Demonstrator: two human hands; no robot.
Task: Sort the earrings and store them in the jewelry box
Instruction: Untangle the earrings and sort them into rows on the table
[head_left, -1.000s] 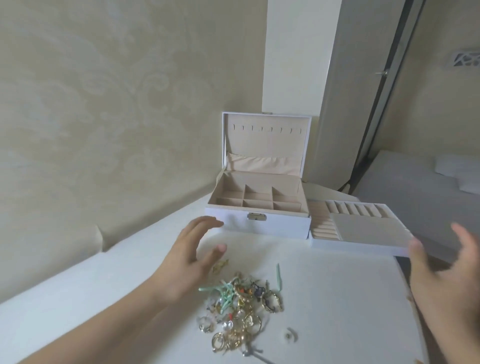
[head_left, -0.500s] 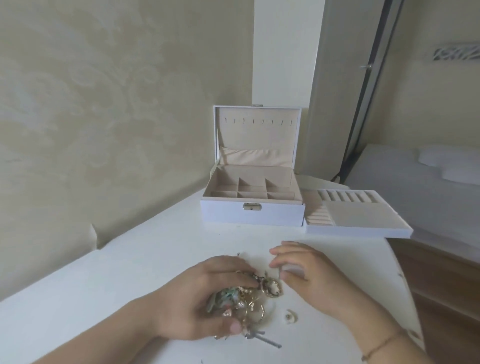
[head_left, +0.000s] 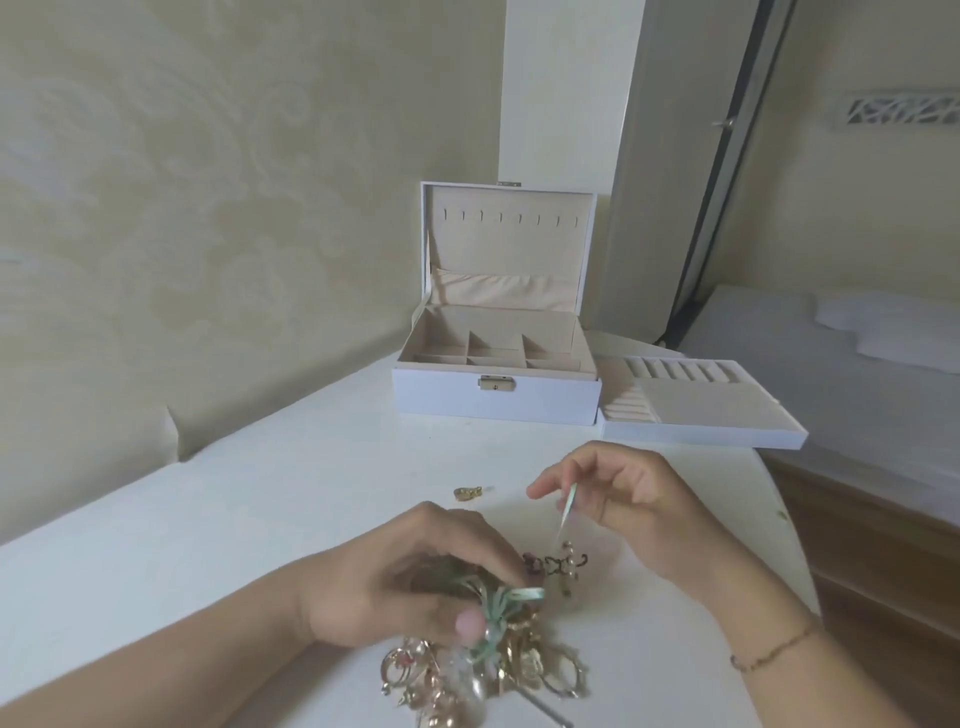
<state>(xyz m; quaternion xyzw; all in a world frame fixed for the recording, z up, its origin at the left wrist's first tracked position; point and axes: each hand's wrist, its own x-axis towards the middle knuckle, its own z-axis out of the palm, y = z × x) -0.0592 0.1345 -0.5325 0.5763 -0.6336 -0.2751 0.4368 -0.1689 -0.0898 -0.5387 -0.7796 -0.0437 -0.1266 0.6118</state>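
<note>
Pinching a green strand (head_left: 567, 506) with my right hand (head_left: 631, 501), my left hand (head_left: 415, 571) gripping the earring pile (head_left: 498, 660) on the bench (head_left: 208, 519); tangles may drag pieces off. Jewelry box (head_left: 496, 397) stands open, well apart.

The scene is lit softly and evenly by what appears to be daylight; no lamp or window is shown, and its direction cannot be told with certainty. The white worktop (head_left: 218, 519) is rendered bright, close to washed out toward the near left edge, though no hard glare is seen. Only faint, diffuse shadows are cast beneath the left hand (head_left: 410, 577) and right hand (head_left: 639, 499). Motion blur is seen on the pile of earrings (head_left: 483, 670), so single pieces are poorly resolved. The jewelry box (head_left: 498, 395) is held in fair focus. Wide-angle distortion is evident: the door frame (head_left: 727, 156) leans and edges bow. Overall detail is smeared, with a compressed look.
</note>
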